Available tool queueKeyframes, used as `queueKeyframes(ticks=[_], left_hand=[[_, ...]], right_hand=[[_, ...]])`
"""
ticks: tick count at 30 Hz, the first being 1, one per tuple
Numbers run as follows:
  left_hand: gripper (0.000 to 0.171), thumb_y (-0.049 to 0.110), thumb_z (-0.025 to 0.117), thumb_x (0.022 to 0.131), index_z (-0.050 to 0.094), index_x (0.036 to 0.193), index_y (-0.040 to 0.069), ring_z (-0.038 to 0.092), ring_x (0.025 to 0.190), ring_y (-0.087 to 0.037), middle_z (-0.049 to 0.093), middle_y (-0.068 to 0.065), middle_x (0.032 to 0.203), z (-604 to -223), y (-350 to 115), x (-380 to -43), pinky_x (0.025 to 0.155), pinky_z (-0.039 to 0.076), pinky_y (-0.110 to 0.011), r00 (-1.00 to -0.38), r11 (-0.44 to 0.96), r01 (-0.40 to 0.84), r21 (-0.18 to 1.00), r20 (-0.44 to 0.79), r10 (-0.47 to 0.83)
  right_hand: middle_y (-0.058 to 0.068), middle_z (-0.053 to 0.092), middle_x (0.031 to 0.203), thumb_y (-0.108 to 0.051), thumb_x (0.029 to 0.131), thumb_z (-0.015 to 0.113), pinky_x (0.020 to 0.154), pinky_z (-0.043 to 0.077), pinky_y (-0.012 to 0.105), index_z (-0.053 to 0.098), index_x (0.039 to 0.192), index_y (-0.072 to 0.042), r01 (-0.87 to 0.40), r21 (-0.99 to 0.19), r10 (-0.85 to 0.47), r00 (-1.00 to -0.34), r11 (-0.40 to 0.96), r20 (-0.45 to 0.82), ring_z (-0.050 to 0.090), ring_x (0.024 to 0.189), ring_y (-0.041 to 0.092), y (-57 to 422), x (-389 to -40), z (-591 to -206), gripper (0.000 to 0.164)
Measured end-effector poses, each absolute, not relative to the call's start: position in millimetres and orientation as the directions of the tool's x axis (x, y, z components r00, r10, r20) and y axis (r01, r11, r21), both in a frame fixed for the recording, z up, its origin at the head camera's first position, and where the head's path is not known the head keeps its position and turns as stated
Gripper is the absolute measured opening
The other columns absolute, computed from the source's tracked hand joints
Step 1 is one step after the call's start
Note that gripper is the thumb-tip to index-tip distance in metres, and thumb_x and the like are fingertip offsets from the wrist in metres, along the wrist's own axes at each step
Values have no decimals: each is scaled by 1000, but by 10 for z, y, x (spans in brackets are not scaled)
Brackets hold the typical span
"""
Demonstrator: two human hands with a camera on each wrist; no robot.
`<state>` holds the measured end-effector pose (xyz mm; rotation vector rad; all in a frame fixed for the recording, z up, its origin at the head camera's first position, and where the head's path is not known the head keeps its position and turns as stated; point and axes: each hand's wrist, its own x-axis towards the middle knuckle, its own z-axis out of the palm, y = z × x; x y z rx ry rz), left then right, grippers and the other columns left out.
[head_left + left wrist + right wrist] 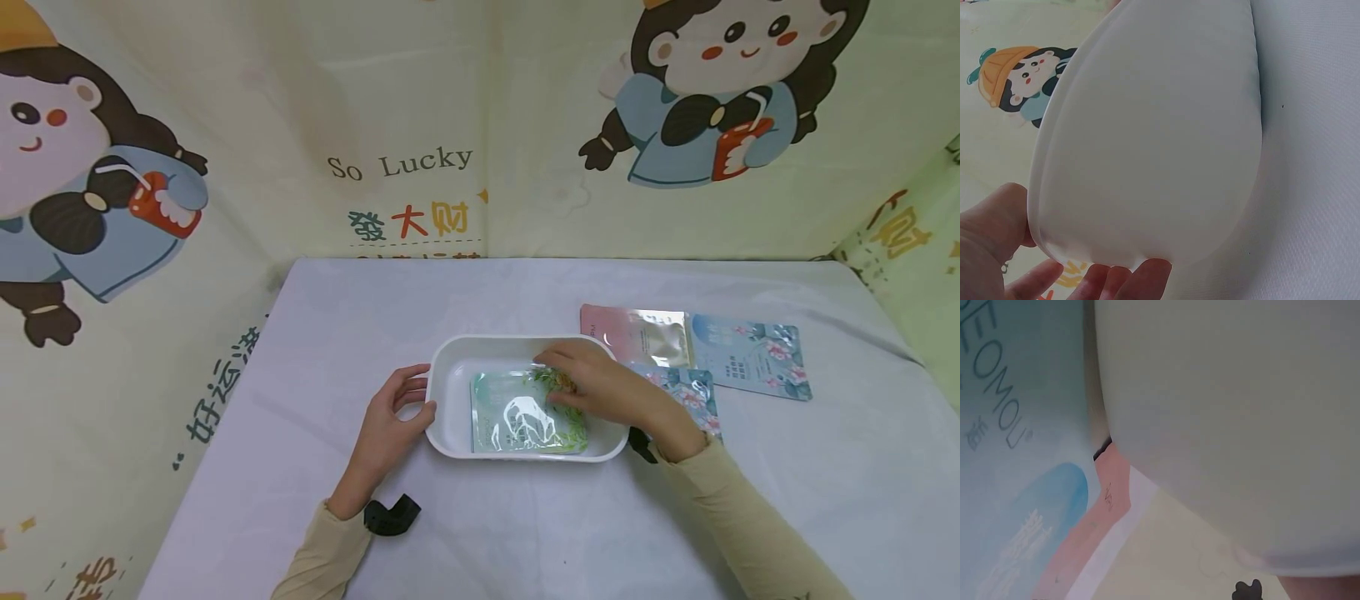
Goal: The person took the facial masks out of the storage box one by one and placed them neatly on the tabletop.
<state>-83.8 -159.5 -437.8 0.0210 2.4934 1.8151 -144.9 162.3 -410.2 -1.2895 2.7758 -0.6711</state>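
A white tray [450,417] lies on the table with a shiny green sachet packet [510,408] flat inside it. My left hand [393,417] is at the tray's left end, thumb and fingers spread against the outer wall. In the left wrist view, fingertips [1154,272] touch the wall of the tray [1147,137]. Reaching over the tray's right side, my right hand [600,387] holds the packet's upper right part between thumb and fingers. The right wrist view is mostly filled by the tray's outer wall [1229,425], which hides most of that hand.
Right of the tray lie a pink and silver packet [611,329], a blue floral packet [750,354] and another blue packet [693,392], partly behind my right arm. A white cloth covers the table [360,308]. A printed curtain [540,167] hangs along the back.
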Motion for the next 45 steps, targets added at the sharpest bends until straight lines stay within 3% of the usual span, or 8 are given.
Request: queueKeyframes(ticks=[5,19,31,45], left_hand=[[49,5,70,88,57,133,18,63,112,-24,65,-9,123,-4374,-1596,-839,99,52,-46,-998,307,-25,951,-40,44],[49,6,70,88,57,134,18,63,111,-24,66,-10,123,-4337,-1587,-838,100,51,-46,-998,313,-29,949,-45,42],[49,8,70,89,57,134,19,64,112,-24,66,-10,123,-4317,-1600,-859,100,51,-45,-997,320,-35,947,-53,48],[49,8,70,89,56,135,20,63,113,-24,65,-9,124,-4302,-1604,-848,100,51,-46,-997,317,-39,948,-58,51]], right_hand=[[9,64,118,-25,81,82,102,45,45,63,122,-1,-759,-339,-746,-635,556,199,57,116,30,1599,-1453,-4136,52],[11,62,125,-26,82,82,103,46,44,59,130,-3,-704,-333,-742,-670,627,20,56,120,30,1560,-1429,-4136,58],[5,57,109,-21,76,86,86,52,35,61,123,-5,-732,-322,-753,-653,600,81,54,103,20,1522,-1442,-4153,56],[4,57,101,-21,71,89,80,51,31,64,117,-4,-730,-313,-745,-661,608,94,54,94,18,1464,-1449,-4138,55]])
